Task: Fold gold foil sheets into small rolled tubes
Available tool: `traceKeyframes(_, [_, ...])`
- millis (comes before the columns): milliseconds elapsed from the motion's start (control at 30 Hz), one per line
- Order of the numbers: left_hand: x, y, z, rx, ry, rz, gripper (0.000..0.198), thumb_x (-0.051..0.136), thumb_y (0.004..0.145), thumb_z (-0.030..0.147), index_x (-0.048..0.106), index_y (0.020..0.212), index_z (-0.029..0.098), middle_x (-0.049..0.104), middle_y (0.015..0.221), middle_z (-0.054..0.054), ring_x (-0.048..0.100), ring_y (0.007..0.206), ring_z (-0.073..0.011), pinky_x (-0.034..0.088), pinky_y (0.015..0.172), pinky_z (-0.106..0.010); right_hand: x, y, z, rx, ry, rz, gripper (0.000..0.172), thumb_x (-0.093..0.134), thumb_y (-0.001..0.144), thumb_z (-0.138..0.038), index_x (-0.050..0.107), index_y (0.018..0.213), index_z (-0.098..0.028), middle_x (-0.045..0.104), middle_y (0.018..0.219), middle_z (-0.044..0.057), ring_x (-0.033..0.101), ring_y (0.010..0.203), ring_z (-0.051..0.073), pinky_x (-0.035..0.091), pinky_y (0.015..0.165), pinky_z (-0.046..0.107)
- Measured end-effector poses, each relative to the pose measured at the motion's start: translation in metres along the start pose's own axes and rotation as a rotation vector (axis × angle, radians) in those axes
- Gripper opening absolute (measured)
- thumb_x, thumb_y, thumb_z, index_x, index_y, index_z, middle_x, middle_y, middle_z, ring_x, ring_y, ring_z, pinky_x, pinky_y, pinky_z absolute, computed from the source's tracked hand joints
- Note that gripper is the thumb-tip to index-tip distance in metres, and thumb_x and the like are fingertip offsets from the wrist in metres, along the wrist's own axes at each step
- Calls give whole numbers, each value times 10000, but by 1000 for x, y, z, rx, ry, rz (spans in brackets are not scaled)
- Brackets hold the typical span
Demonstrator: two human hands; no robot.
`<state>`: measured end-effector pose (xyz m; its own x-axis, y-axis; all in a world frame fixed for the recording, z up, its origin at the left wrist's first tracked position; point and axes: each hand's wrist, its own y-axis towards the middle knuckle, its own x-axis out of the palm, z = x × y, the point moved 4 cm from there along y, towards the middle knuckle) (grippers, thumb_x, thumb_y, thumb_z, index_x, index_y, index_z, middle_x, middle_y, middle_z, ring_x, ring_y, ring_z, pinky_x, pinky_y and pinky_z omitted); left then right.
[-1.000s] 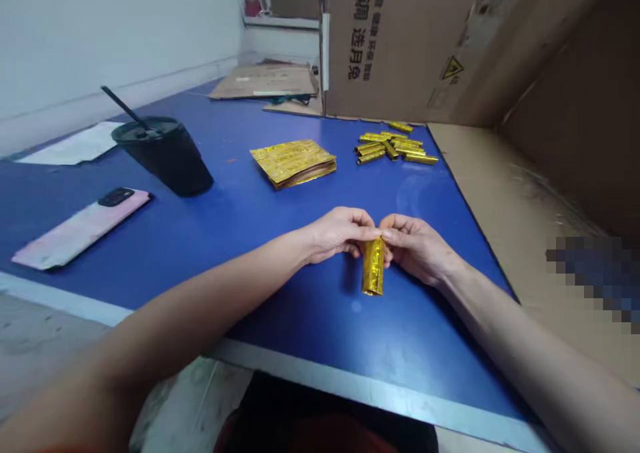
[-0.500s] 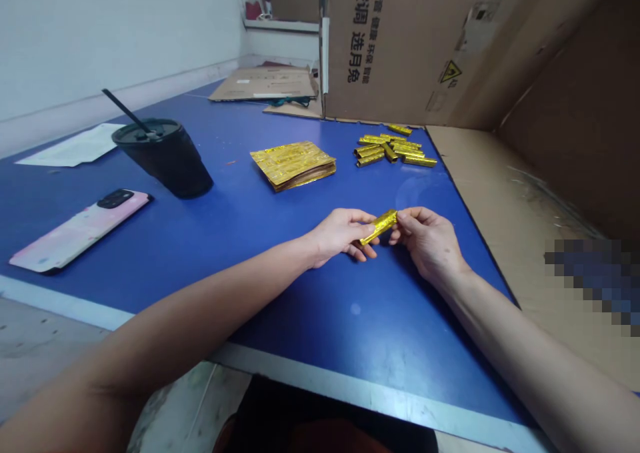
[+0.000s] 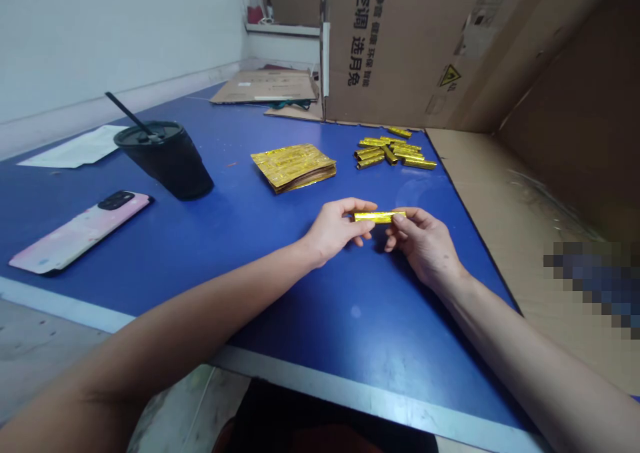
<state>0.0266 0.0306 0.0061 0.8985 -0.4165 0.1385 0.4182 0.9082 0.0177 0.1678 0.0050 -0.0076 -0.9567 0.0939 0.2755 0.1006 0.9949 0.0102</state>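
Between my two hands a folded strip of shiny gold foil paper [image 3: 380, 217] lies level, just above the blue table. My left hand [image 3: 340, 226] pinches its left end, thumb in front and fingers behind. At the right end, my right hand [image 3: 425, 239] grips it between thumb and fingers. Beyond my hands sits a stack of gold foil paper sheets [image 3: 295, 166], its edges slightly fanned. Farther right, a loose pile of folded gold pieces [image 3: 390, 153] lies near the table's right edge.
A black tumbler with a straw [image 3: 167, 159] stands at left. Nearer lies a phone in a pink and white case [image 3: 80, 233], with white paper [image 3: 75, 147] behind. A large cardboard box [image 3: 400, 53] walls the back right; flat cardboard [image 3: 265, 86] lies at the back.
The gold strip has turned from a slant to nearly level. My left hand has shifted slightly up, and its thumb now presses the strip's lower edge. Both hands still hold it.
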Motion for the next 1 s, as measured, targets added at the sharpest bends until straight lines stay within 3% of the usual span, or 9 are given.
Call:
traceKeyframes(300, [-3,0,2,165,28,39,165,615,682,75,569,840,81,585,581,19,554,465,-62,465,425,-160,4,-2,1,7,34,-31,224,705,637,-261,586,805,-175,626,604,-24,572,444,117,475,473,272])
traceKeyframes(467, [-1,-2,1,126,15,38,192,619,694,96,553,874,87,610,597,5,604,506,-94,489,473,-185,9,-6,0,-35,40,-51,298,735,601,-240,625,873,-192,676,714,-4,628,569,148,509,630,338])
traceKeyframes(633, [1,-4,4,125,9,41,162,619,696,92,553,843,86,633,639,-17,641,572,-128,501,522,-203,11,-8,1,-18,-3,-51,224,727,616,-259,663,817,-181,689,684,14,625,568,145,506,617,321])
traceKeyframes(833, [0,-3,4,135,74,20,106,603,724,129,587,813,74,627,571,-14,619,529,-106,487,518,-198,10,-7,3,-21,-30,-52,209,720,627,-276,679,806,-175,686,676,19,618,564,140,497,622,317])
traceKeyframes(1000, [-1,-3,3,134,38,70,170,609,703,101,558,864,85,639,653,-15,630,566,-111,490,514,-195,8,-7,2,-74,-43,-10,183,719,629,-259,679,789,-181,684,705,10,615,597,132,490,642,302])
